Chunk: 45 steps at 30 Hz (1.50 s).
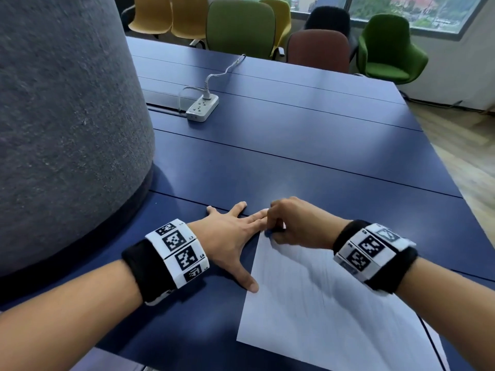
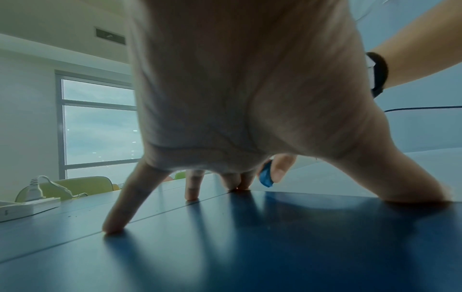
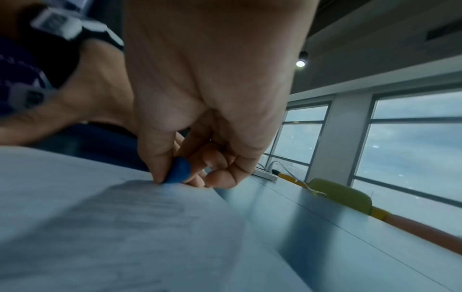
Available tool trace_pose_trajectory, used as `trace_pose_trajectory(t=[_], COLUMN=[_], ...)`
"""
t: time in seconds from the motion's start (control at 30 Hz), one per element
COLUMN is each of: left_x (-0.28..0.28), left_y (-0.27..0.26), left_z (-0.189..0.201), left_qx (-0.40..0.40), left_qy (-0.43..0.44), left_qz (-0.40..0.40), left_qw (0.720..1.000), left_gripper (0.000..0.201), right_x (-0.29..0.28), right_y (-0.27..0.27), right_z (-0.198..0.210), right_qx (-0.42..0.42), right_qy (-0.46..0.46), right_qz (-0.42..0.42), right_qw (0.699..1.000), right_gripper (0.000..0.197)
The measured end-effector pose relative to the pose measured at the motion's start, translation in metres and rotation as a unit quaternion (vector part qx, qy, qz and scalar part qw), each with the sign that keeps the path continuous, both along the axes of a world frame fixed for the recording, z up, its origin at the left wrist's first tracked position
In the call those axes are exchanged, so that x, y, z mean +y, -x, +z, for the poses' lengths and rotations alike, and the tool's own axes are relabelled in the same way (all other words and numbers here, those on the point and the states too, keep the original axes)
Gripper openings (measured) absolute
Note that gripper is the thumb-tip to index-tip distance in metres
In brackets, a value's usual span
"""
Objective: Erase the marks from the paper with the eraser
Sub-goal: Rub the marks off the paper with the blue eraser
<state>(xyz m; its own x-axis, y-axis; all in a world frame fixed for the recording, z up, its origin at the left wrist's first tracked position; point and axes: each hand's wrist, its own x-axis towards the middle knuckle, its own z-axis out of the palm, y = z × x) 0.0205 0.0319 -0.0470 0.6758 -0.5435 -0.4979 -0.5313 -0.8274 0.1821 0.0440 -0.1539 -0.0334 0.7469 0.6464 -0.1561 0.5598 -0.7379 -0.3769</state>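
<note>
A white sheet of paper (image 1: 321, 311) lies on the blue table (image 1: 294, 156) near its front edge; faint grey pencil marks cover the paper (image 3: 125, 217). My right hand (image 1: 289, 223) pinches a small blue eraser (image 1: 268, 233) between thumb and fingers and holds its tip on the sheet's far left corner; the eraser (image 3: 178, 172) shows clearly in the right wrist view. My left hand (image 1: 230, 236) lies spread flat just left of the sheet, its thumb touching the paper's left edge. From the left wrist view the eraser (image 2: 265, 176) sits beyond my straight fingers (image 2: 120, 209).
A tall grey felt-covered column (image 1: 67, 116) stands on the table at the left. A white power strip (image 1: 202, 107) with a cable lies farther back. Yellow, green and brown chairs (image 1: 241, 25) line the far edge, under windows. The table's right edge drops to a wooden floor.
</note>
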Motion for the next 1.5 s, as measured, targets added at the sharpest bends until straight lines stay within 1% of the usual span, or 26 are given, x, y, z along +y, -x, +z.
trace_pose_trajectory(t=[0.07, 0.13, 0.2, 0.3, 0.37, 0.47, 0.5, 0.57, 0.63, 0.67, 0.73, 0.8, 0.87, 0.93, 0.97, 1.03, 1.13, 1.2, 1.27, 1.3, 1.43, 1.5], left_x=[0.000, 0.001, 0.000, 0.001, 0.002, 0.002, 0.002, 0.001, 0.002, 0.003, 0.003, 0.003, 0.003, 0.003, 0.003, 0.003, 0.004, 0.004, 0.004, 0.004, 0.003, 0.003], left_y=[0.000, 0.000, 0.000, -0.001, -0.001, -0.001, -0.001, -0.002, -0.002, -0.002, -0.002, -0.002, -0.002, -0.002, -0.002, -0.002, -0.002, -0.002, -0.002, -0.002, -0.002, -0.002], left_z=[-0.001, -0.001, -0.002, -0.004, -0.005, -0.006, -0.006, -0.005, -0.007, -0.008, -0.009, -0.009, -0.008, -0.008, -0.008, -0.008, -0.008, -0.008, -0.008, -0.008, -0.007, -0.006], left_qx=[-0.003, -0.006, -0.008, -0.007, -0.008, -0.012, -0.012, -0.011, -0.016, -0.018, -0.022, -0.020, -0.018, -0.018, -0.020, -0.022, -0.022, -0.022, -0.024, -0.024, -0.019, -0.017], left_qy=[0.000, -0.002, -0.002, 0.005, 0.006, 0.006, 0.007, 0.011, 0.009, 0.006, 0.002, 0.001, 0.000, -0.002, -0.002, 0.002, 0.011, 0.015, 0.012, 0.007, -0.008, -0.013], left_qz=[0.001, 0.002, 0.003, 0.000, 0.001, 0.004, 0.004, 0.004, 0.005, 0.005, 0.005, 0.004, 0.004, 0.004, 0.005, 0.006, 0.012, 0.016, 0.014, 0.013, 0.005, 0.003], left_qw=[1.000, 1.000, 1.000, 1.000, 1.000, 1.000, 1.000, 1.000, 1.000, 1.000, 1.000, 1.000, 1.000, 1.000, 1.000, 1.000, 1.000, 1.000, 1.000, 1.000, 1.000, 1.000], left_gripper=[0.131, 0.131, 0.133, 0.132, 0.132, 0.133, 0.133, 0.132, 0.133, 0.134, 0.134, 0.135, 0.135, 0.135, 0.135, 0.135, 0.137, 0.138, 0.137, 0.137, 0.135, 0.135], right_x=[0.001, 0.002, 0.002, 0.000, 0.001, 0.003, 0.003, -0.001, -0.005, -0.006, -0.006, -0.005, -0.007, -0.012, -0.013, -0.013, -0.009, -0.012, -0.016, -0.016, -0.012, -0.014], right_y=[0.001, 0.013, 0.018, 0.000, -0.002, 0.011, 0.011, 0.003, -0.003, -0.002, 0.008, 0.015, 0.005, -0.008, -0.011, -0.005, 0.006, -0.005, -0.015, -0.015, 0.008, 0.002], right_z=[-0.003, -0.007, -0.006, -0.002, -0.003, -0.003, -0.001, 0.000, -0.002, -0.004, -0.007, -0.006, -0.004, -0.004, -0.006, -0.009, -0.008, -0.008, -0.008, -0.009, -0.012, -0.009], right_qx=[-0.002, 0.035, 0.071, 0.028, 0.006, 0.038, 0.050, 0.061, 0.058, 0.065, 0.110, 0.145, 0.125, 0.090, 0.080, 0.085, 0.118, 0.096, 0.073, 0.073, 0.141, 0.129], right_qy=[-0.016, -0.023, -0.009, -0.011, -0.004, 0.026, 0.030, -0.001, -0.052, -0.065, -0.075, -0.062, -0.061, -0.080, -0.089, -0.093, -0.072, -0.074, -0.099, -0.105, -0.088, -0.071], right_qz=[-0.002, 0.038, 0.043, -0.014, -0.024, 0.006, 0.004, -0.044, -0.095, -0.104, -0.081, -0.056, -0.079, -0.120, -0.128, -0.113, -0.073, -0.103, -0.144, -0.149, -0.091, -0.094], right_qw=[1.000, 0.998, 0.996, 0.999, 1.000, 0.999, 0.998, 0.997, 0.992, 0.990, 0.988, 0.986, 0.987, 0.985, 0.985, 0.986, 0.988, 0.987, 0.982, 0.980, 0.982, 0.985], right_gripper=[0.007, 0.003, 0.004, 0.006, 0.010, 0.012, 0.010, 0.006, 0.010, 0.012, 0.014, 0.015, 0.012, 0.009, 0.008, 0.008, 0.010, 0.011, 0.013, 0.013, 0.010, 0.011])
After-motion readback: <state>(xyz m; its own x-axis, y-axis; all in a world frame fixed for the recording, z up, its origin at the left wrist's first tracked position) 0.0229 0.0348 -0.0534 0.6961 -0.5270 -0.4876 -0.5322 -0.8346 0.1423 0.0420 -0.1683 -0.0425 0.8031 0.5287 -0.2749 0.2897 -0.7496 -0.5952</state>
